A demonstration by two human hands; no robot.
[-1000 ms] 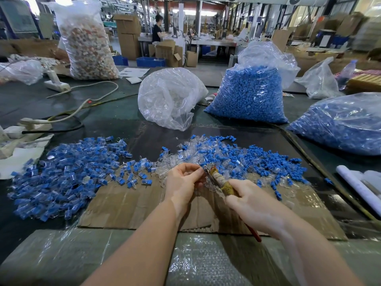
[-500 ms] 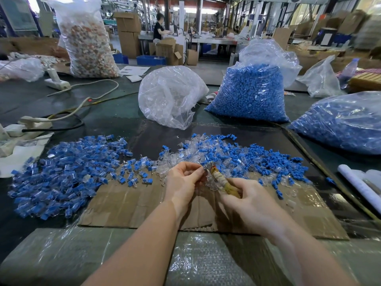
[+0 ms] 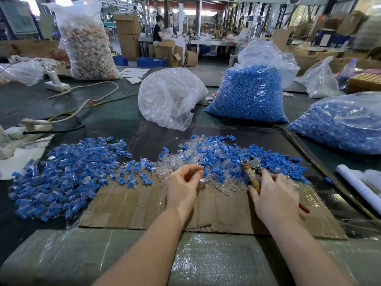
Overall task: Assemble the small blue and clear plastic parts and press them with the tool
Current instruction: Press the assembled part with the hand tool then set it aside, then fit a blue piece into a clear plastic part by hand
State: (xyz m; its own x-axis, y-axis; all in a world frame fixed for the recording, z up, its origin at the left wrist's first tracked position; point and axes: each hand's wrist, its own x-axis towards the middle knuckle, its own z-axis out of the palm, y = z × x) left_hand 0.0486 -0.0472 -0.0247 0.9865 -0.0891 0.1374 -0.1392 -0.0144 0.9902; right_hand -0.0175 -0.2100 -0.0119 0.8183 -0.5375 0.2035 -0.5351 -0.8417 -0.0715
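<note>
The left hand pinches a clear part between thumb and curled fingers, over the cardboard. The right hand grips the pliers, jaws pointing far over the mixed pile of blue and clear parts. At left lies a pile of joined pieces. Farther on the tabletop sit a clear bag, two blue bags and a cable. A paper roll lies at right.

Left hand curled loosely; right hand gripping, both forearms extended.
</note>
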